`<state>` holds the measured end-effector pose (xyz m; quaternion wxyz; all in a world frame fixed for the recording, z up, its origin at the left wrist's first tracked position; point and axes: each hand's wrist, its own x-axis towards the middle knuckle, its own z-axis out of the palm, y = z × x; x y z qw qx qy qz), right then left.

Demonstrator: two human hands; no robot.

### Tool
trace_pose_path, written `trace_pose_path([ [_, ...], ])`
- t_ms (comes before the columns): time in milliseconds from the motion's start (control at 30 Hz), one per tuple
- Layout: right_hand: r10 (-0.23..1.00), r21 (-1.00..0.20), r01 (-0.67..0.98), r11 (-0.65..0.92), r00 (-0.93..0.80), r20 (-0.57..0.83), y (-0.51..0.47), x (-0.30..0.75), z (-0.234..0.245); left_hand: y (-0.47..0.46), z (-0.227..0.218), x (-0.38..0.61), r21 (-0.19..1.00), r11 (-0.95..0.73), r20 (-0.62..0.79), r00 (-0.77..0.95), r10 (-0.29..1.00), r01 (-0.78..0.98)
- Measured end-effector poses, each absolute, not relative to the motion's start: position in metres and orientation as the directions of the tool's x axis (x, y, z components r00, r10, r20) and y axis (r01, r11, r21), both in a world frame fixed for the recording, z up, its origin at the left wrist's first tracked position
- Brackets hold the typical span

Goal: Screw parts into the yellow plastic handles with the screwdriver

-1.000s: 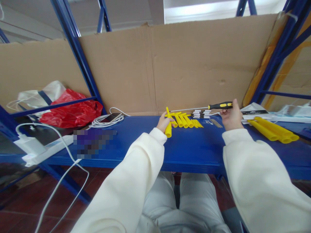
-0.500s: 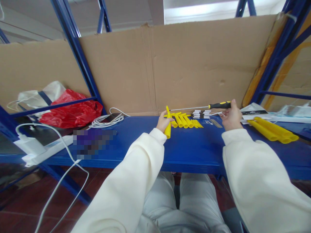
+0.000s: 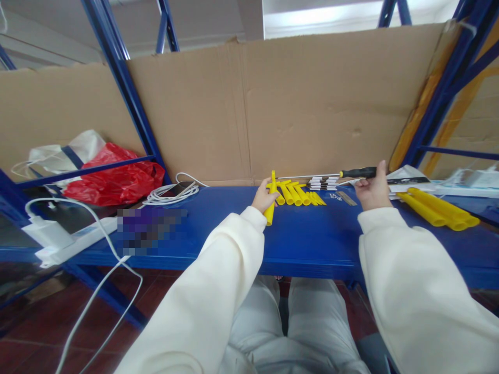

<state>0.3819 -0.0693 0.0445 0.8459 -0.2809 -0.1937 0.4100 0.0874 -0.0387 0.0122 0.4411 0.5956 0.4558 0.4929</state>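
Observation:
My left hand (image 3: pixel 264 196) is closed around a yellow tapered plastic tube (image 3: pixel 270 209), which stands nearly upright with its wide end down. In my right hand (image 3: pixel 373 188) is the end of a black-and-yellow handle of a screwdriver (image 3: pixel 356 172). Its long metal shaft points left, and the tip reaches the upper part of the tube; whether it touches cannot be made out. Just right of my left hand, several yellow tubes (image 3: pixel 297 194) lie side by side on the blue shelf (image 3: pixel 312 239). Beyond them are small yellow pointed pieces (image 3: pixel 316 198).
A stack of white-and-black strips (image 3: pixel 323 183) and a small metal plate (image 3: pixel 346 198) lie between my hands. Larger yellow tubes (image 3: pixel 440 209) rest at the right. Left are a coiled white cable (image 3: pixel 171 193), a red bag (image 3: pixel 117 176) and a power strip (image 3: pixel 78 241). Cardboard (image 3: pixel 312 104) stands behind.
The screwdriver has shifted slightly right, its handle turned so less yellow shows. The tube in my left hand has rotated, its side projection no longer showing, and tilts slightly more.

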Motion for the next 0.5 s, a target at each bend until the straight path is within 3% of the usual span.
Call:
trace_pose_path([
  [100,0.755,-0.567,-0.631,0.530,0.656,-0.025,-0.076,0.372,0.050,-0.036,0.010,0.087,0.966,-0.217,0.201,0.115,0.973,0.144],
  [300,0.758,-0.506,-0.647,0.570,0.653,0.018,-0.083,0.361,0.055,-0.031,0.008,0.088,0.960,-0.229,0.210,0.124,0.970,0.163],
  [500,0.732,-0.491,-0.648,0.582,0.680,-0.029,-0.082,0.361,0.054,-0.027,0.005,0.087,0.959,-0.233,0.217,0.112,0.970,0.162],
])
